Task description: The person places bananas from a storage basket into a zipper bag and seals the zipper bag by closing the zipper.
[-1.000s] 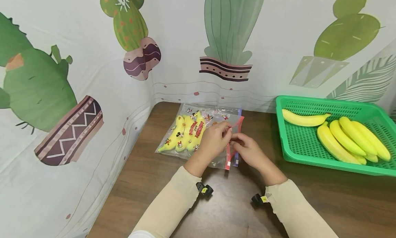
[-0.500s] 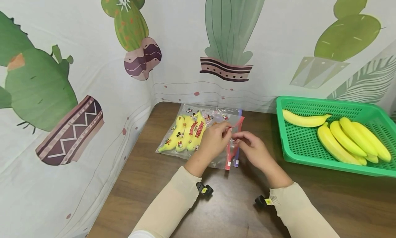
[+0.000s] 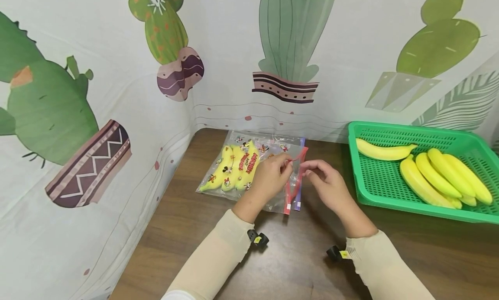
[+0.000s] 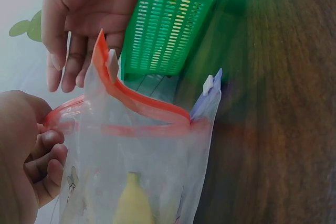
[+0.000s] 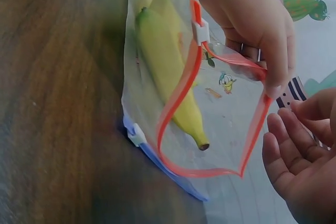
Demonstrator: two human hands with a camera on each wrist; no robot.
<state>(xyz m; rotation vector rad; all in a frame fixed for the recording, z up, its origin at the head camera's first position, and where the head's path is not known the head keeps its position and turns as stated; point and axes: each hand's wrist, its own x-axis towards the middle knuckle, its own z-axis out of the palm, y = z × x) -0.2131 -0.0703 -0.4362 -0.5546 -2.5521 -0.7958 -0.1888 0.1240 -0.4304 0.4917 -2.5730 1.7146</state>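
Observation:
A clear zip bag (image 3: pixel 269 202) with cartoon prints lies on the table, several yellow bananas (image 3: pixel 222 176) showing through it. My left hand (image 3: pixel 270 174) pinches the upper side of its red zip edge (image 5: pixel 176 100), lifting it so the mouth gapes. Through that mouth, in the right wrist view, a banana (image 5: pixel 165 74) points its stem toward the opening. A white slider (image 5: pixel 201 32) sits on the red zip. Under the red edge runs a purple zip strip (image 5: pixel 168 169) with a pale slider. My right hand (image 3: pixel 329 185), fingers loosely bent and holding nothing, hovers just right of the mouth.
On the right stands a green perforated basket (image 3: pixel 362 196) with several bananas (image 3: pixel 425 185) in it and one lying apart (image 3: pixel 383 150) at its back left. A white cactus-print cloth (image 3: pixel 230 75) hangs behind the brown wooden table (image 3: pixel 288 265).
My right hand has drawn away from the bag's mouth, rightward, its fingers parting from the red edge. The left hand keeps its pinch in the same place.

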